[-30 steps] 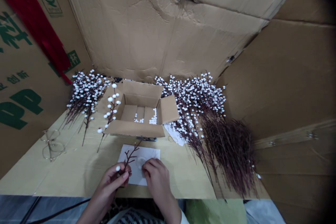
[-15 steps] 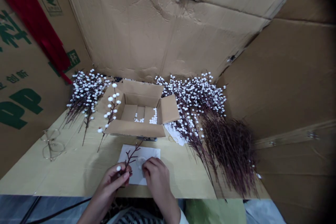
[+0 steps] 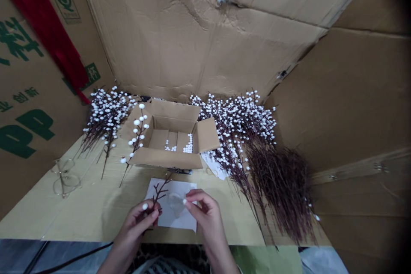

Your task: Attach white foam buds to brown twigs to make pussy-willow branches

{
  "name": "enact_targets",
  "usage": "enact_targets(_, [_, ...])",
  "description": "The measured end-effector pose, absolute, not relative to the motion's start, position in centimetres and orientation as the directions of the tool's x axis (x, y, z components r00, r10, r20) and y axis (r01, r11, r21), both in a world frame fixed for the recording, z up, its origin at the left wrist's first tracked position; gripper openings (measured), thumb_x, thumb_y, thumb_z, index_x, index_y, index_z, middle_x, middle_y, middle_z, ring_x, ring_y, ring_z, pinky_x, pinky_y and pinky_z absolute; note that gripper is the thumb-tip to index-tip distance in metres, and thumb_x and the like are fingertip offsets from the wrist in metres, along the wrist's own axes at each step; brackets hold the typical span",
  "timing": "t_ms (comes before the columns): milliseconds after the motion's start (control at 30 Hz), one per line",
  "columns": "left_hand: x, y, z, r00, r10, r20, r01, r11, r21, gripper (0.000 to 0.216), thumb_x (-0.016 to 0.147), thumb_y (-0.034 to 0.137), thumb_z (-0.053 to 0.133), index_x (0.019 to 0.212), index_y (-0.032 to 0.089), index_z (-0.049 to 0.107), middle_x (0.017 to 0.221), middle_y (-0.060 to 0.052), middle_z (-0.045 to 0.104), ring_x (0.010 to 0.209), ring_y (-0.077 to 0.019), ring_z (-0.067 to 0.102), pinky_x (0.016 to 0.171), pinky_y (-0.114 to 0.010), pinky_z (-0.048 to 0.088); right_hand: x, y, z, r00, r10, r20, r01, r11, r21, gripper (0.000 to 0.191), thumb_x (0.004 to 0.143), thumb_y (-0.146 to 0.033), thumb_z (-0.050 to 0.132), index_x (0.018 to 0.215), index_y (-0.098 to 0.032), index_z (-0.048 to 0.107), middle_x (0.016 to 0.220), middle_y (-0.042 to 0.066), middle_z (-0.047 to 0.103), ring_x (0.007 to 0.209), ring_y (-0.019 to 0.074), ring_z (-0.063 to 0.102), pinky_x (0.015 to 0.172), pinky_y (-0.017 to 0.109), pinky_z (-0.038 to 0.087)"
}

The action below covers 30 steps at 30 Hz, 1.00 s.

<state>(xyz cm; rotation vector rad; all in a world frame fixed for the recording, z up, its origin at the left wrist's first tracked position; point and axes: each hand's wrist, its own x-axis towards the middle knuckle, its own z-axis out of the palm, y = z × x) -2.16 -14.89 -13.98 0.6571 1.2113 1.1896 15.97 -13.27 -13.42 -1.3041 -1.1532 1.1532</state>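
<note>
My left hand [image 3: 138,221] is closed on a thin brown twig [image 3: 159,192] that carries one white bead near my fingers; its bare tips lie over a white sheet of paper [image 3: 173,218]. My right hand [image 3: 205,214] is raised a little above the paper and pinches a small white bead [image 3: 184,201] between thumb and forefinger, a short way right of the twig. A small open cardboard box [image 3: 167,158] with loose white beads [image 3: 188,145] inside stands just behind the paper.
Finished beaded branches lie in heaps at the left [image 3: 105,115] and right [image 3: 237,124] of the box, one leaning on its left flap [image 3: 136,135]. Bare brown twigs [image 3: 282,188] are piled at right. Wire-rimmed glasses [image 3: 64,177] lie at left. Cardboard walls [image 3: 199,43] surround the table.
My right hand has lifted off the paper and moved slightly right, now pinching a white bead. The left hand and its twig have stayed in place.
</note>
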Motion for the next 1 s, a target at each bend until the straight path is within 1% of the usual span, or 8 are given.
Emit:
enact_targets(33, [-2.1, -15.0, -13.7, -0.091, 0.933, -0.347, -0.336, 0.299, 0.893, 0.031, 0.062, 0.043, 0.087, 0.063, 0.018, 0.069, 0.067, 0.001, 0.063, 0.058, -0.0132, 0.051, 0.056, -0.024, 0.041, 16.0, -13.5, -12.5, 0.096, 0.992, -0.076, -0.062, -0.070, -0.996, 0.023, 0.076, -0.044, 0.076, 0.075, -0.021, 0.070, 0.086, 0.006, 0.071, 0.084, 0.0202, 0.067, 0.073, 0.032, 0.054])
enact_targets(67, [-1.9, -15.1, -13.3, -0.100, 0.934, -0.343, -0.341, 0.292, 0.894, 0.032, 0.062, 0.044, 0.088, 0.064, 0.019, 0.069, 0.068, 0.001, 0.064, 0.058, -0.0133, 0.052, 0.055, -0.024, 0.042, 16.0, -13.8, -11.4, 0.095, 0.977, -0.190, -0.283, -0.157, -0.946, 0.025, 0.070, -0.043, 0.082, 0.075, -0.022, 0.070, 0.086, 0.004, 0.071, 0.082, 0.0181, 0.067, 0.073, 0.031, 0.054])
enact_targets(133, [-1.7, -15.2, -12.2, -0.123, 0.935, -0.332, -0.357, 0.271, 0.894, 0.031, 0.061, 0.045, 0.088, 0.066, 0.020, 0.070, 0.072, 0.000, 0.066, 0.060, -0.0140, 0.053, 0.054, -0.024, 0.043, 15.8, -14.1, -9.1, -0.004, 0.944, -0.329, -0.596, -0.267, -0.758, 0.025, 0.063, -0.036, 0.089, 0.073, -0.023, 0.071, 0.080, -0.001, 0.069, 0.073, 0.0125, 0.064, 0.071, 0.027, 0.054])
enact_targets(233, [-1.2, -15.3, -9.7, -0.114, 0.969, -0.220, -0.336, 0.171, 0.926, 0.025, 0.064, 0.042, 0.086, 0.066, 0.021, 0.073, 0.072, -0.001, 0.065, 0.064, -0.0159, 0.055, 0.054, -0.024, 0.043, 15.2, -14.3, -6.1, -0.187, 0.933, -0.309, -0.755, -0.338, -0.562, 0.023, 0.061, -0.027, 0.092, 0.073, -0.022, 0.072, 0.073, -0.003, 0.069, 0.068, 0.0086, 0.063, 0.066, 0.021, 0.054])
enact_targets(333, [-0.5, -15.0, -6.7, -0.086, 0.996, 0.003, -0.252, -0.025, 0.967, 0.013, 0.071, 0.034, 0.082, 0.066, 0.025, 0.076, 0.069, -0.001, 0.064, 0.067, -0.0169, 0.056, 0.058, -0.024, 0.045, 14.5, -14.1, -4.2, -0.299, 0.920, -0.252, -0.810, -0.384, -0.443, 0.022, 0.065, -0.024, 0.090, 0.081, -0.021, 0.075, 0.071, -0.004, 0.071, 0.065, 0.0058, 0.063, 0.066, 0.017, 0.054])
enact_targets(467, [0.7, -14.3, -3.6, -0.091, 0.986, 0.140, -0.166, -0.154, 0.974, 0.009, 0.074, 0.024, 0.078, 0.066, 0.028, 0.076, 0.070, -0.002, 0.066, 0.069, -0.0187, 0.059, 0.060, -0.024, 0.048, 13.9, -14.0, -3.3, -0.366, 0.919, -0.147, -0.854, -0.395, -0.340, 0.012, 0.072, -0.022, 0.085, 0.080, -0.023, 0.076, 0.077, -0.004, 0.075, 0.070, 0.0052, 0.067, 0.071, 0.016, 0.054])
enact_targets(633, [1.2, -14.1, -2.3, -0.121, 0.970, 0.210, -0.072, -0.220, 0.973, 0.013, 0.070, 0.017, 0.077, 0.061, 0.026, 0.074, 0.063, -0.002, 0.062, 0.060, -0.0190, 0.057, 0.053, -0.025, 0.047, 13.6, -14.2, -3.1, -0.392, 0.916, -0.090, -0.854, -0.398, -0.335, 0.011, 0.077, -0.018, 0.081, 0.082, -0.025, 0.074, 0.086, -0.005, 0.074, 0.080, 0.0063, 0.068, 0.074, 0.017, 0.053])
enact_targets(1000, [0.8, -14.6, -2.5, -0.068, 0.963, 0.260, 0.003, -0.260, 0.966, 0.018, 0.069, 0.012, 0.074, 0.065, 0.029, 0.078, 0.064, -0.002, 0.065, 0.059, -0.0200, 0.059, 0.053, -0.028, 0.046, 13.3, -14.2, -2.9, -0.356, 0.931, -0.082, -0.857, -0.360, -0.369, 0.015, 0.072, -0.019, 0.084, 0.076, -0.025, 0.071, 0.080, -0.006, 0.066, 0.072, 0.0062, 0.061, 0.068, 0.017, 0.051])
